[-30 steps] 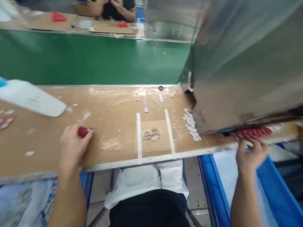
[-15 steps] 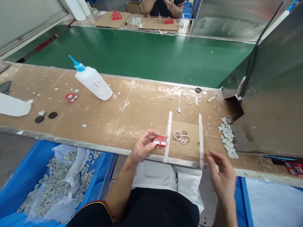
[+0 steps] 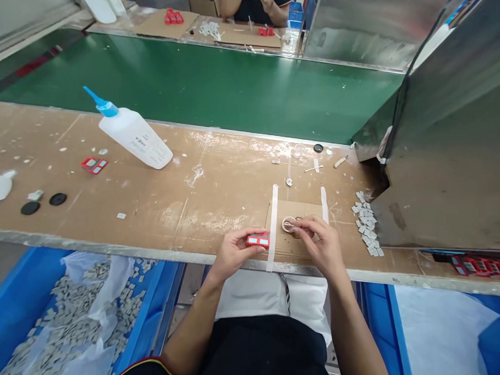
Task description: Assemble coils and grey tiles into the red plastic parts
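My left hand [image 3: 235, 252] is closed around a small red plastic part [image 3: 258, 240] with two pale rectangular windows, held just above the front edge of the table. My right hand [image 3: 319, 244] pinches what looks like a thin stick [image 3: 297, 222], mostly covered by the fingers. Its end reaches over a small round dish [image 3: 287, 225] on a cardboard patch [image 3: 286, 253] between two strips of white tape. The fingers partly hide the brown smears beside the dish.
A white bottle with a blue nozzle [image 3: 135, 137] leans at centre left, near another red part [image 3: 94, 164]. Pale square pieces [image 3: 367, 224] lie at right. Behind runs a green belt [image 3: 237, 83], with a co-worker's hands [image 3: 270, 5] beyond. A blue bin [image 3: 21, 278] stands front left.
My right hand has moved left and forward from the table's edge to the dish and closed into a pinch. My left hand still holds the red part. The view has shifted slightly right.
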A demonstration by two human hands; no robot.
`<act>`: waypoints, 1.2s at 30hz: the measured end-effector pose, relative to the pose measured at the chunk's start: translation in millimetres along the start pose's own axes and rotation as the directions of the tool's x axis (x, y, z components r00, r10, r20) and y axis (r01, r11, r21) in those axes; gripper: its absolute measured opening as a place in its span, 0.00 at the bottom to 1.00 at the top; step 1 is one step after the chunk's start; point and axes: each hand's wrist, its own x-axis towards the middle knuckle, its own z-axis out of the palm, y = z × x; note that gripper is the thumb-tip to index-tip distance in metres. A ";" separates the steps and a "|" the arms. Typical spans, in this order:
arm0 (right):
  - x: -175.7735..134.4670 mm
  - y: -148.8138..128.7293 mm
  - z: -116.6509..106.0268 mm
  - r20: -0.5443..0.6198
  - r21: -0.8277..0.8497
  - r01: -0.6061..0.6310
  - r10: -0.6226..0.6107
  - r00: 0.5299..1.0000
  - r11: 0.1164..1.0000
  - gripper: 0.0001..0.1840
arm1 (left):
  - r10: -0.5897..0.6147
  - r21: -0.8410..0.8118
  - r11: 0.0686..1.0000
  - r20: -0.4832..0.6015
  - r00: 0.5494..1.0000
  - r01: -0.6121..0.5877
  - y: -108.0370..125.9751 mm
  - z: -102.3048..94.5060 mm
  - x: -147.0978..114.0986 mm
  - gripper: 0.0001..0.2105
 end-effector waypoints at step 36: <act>-28.7 -22.4 21.8 -0.122 0.015 0.108 -0.105 0.987 0.994 0.10 | 0.166 0.599 0.772 0.132 0.977 -0.212 -5.6 11.2 -2.7 0.11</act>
